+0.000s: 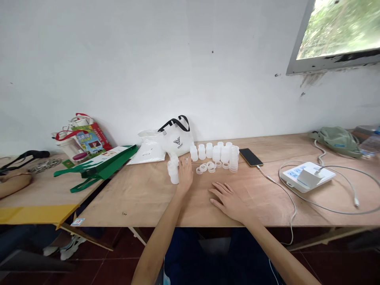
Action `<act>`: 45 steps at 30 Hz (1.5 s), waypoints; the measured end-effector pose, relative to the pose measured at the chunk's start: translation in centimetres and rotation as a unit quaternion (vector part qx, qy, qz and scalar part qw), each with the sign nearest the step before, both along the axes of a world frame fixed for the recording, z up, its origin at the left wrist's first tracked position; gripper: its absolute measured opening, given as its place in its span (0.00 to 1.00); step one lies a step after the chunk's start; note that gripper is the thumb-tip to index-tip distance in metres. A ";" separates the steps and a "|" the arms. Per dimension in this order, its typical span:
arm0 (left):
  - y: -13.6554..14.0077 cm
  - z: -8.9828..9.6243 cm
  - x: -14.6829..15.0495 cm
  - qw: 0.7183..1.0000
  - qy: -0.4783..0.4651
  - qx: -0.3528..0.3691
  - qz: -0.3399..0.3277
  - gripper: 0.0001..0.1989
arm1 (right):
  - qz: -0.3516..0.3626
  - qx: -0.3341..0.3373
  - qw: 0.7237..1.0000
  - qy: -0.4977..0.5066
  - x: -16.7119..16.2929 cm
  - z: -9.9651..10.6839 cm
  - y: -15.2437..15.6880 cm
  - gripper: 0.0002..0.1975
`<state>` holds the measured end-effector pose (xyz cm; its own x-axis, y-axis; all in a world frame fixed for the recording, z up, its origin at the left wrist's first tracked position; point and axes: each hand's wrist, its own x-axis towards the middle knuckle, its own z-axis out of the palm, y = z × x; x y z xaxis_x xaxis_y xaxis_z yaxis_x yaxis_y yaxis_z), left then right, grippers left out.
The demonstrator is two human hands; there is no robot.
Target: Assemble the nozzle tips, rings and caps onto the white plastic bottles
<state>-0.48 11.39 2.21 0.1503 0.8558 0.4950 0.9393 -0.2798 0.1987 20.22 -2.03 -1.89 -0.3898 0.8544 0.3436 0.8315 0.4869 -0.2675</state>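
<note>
My left hand [185, 174] reaches forward over the table, fingers stretched out, right beside a small group of white plastic bottles [173, 174]. A small translucent piece [187, 160] shows at its fingertips; whether they touch it I cannot tell. My right hand [227, 200] lies flat on the wood with its fingers spread, holding nothing. Beyond the hands several white bottles [209, 151] stand in a cluster. In front of them lie several translucent rings [210, 165], some overlapping. At the cluster's right end rises a stack of clear rings or caps [234, 159].
Against the wall lean a white bag with black handles [177, 138] and a white plastic packet [148, 148]. A phone [251, 157] on a cable and a white power strip [308, 177] lie rightward. Leftward are a green bag [102, 168] and another person's arm [16, 184].
</note>
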 end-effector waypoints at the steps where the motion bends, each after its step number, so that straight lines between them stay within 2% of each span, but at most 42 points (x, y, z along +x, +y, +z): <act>1: 0.1 -0.2 -0.1 1.000 0.000 0.002 -0.005 0.29 | 0.000 0.001 1.000 0.001 0.0 0.0 0.0 0.23; 5: 0.2 -0.3 -0.3 1.000 0.002 0.007 -0.016 0.29 | 0.003 0.003 1.000 0.003 0.0 -0.1 0.0 0.23; 11: -0.4 1.0 0.0 1.000 -0.011 -0.006 -0.004 0.27 | 0.002 -0.003 1.000 -0.003 0.1 -0.1 0.1 0.23; 16: -0.6 1.8 0.3 0.998 -0.007 0.055 -0.003 0.26 | 0.006 -0.003 1.000 -0.008 0.1 -0.1 0.1 0.24; 19: -1.6 2.4 0.6 0.996 -0.024 0.090 -0.013 0.28 | 0.004 -0.002 1.000 -0.008 0.1 -0.1 0.1 0.24; 22: -3.8 2.7 1.0 0.992 -0.063 0.090 -0.060 0.28 | 0.002 -0.002 1.000 -0.004 0.0 -0.1 0.0 0.24; 25: -6.6 1.9 1.3 0.984 -0.117 0.053 -0.126 0.23 | 0.003 0.000 1.000 -0.002 0.0 -0.1 0.0 0.23; 28: -8.6 0.1 1.3 0.970 -0.160 -0.034 -0.178 0.18 | 0.004 0.002 1.000 -0.003 0.0 -0.1 0.0 0.24; 32: -9.5 -2.1 0.7 0.962 -0.155 -0.127 -0.183 0.17 | 0.005 0.005 1.000 -0.007 0.0 -0.1 0.1 0.24; 38: -9.5 -2.7 0.1 0.956 -0.192 -0.146 -0.169 0.20 | 0.006 0.006 1.000 -0.007 0.0 0.0 0.0 0.23; 42: -9.6 -3.0 0.2 0.953 -0.229 -0.139 -0.144 0.14 | 0.006 0.005 1.000 -0.005 0.0 0.0 0.1 0.23; 45: -9.5 -3.1 0.4 0.936 -0.287 -0.144 -0.144 0.11 | 0.005 -0.001 1.000 -0.012 0.1 0.0 0.1 0.24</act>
<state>-0.10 1.87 -0.91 0.1759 0.9309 0.3200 0.5482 -0.3626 0.7536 20.33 -1.95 -1.90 -0.4054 0.8512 0.3333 0.8331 0.4941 -0.2486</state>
